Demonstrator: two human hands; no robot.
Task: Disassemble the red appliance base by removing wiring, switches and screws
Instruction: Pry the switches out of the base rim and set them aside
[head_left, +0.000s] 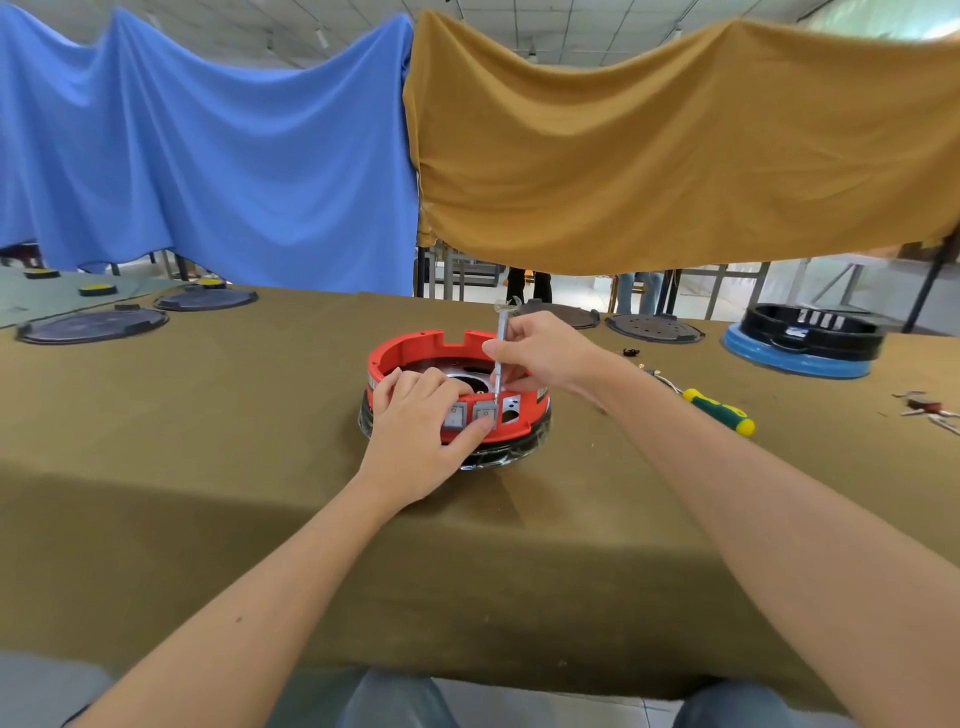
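The red appliance base (415, 349) sits upside down on a black ring in the middle of the table. Two grey rocker switches (484, 413) are set in its near wall. My left hand (415, 431) grips that near wall, fingers over the rim and thumb pressing below the right switch. My right hand (540, 353) holds a thin silver wrench-like tool (502, 332) upright, its lower tip at the rim just above the right switch. Whatever wiring lies inside is mostly hidden by my hands.
A green-and-yellow screwdriver (719, 411) lies right of the base, with small loose parts (631, 352) nearby. Pliers-like tools (930, 408) lie at the far right. A black-and-blue appliance base (800, 343) and dark round plates (654, 327) stand at the back; more plates (93, 326) lie left.
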